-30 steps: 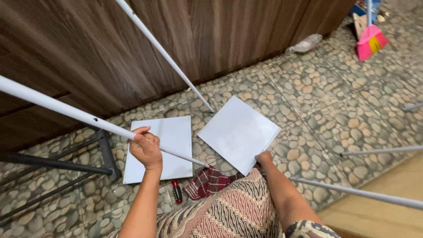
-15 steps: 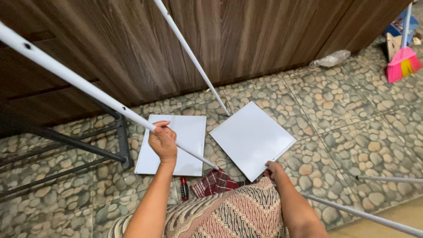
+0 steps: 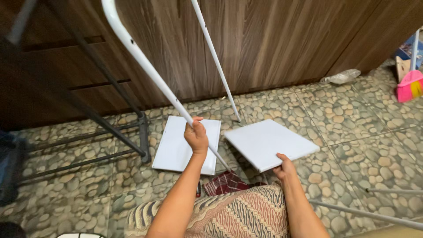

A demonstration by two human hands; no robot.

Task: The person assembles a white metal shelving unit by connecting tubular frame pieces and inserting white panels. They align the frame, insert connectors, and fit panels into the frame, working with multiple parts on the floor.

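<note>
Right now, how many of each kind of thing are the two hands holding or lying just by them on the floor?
White square panels: 2 (one flat on the floor, one lifted at its edge by the right hand; panel)
White tubes near the hands: 2 (one gripped by the left hand; tube; one slanting)
Red checked cloth: 1
Total: 5

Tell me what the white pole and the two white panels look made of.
White pole, in the left hand: likely painted metal tube, glossy with small holes. White panels: probably laminated board, smooth, matte and rigid; the right hand lifts one edge.
</note>
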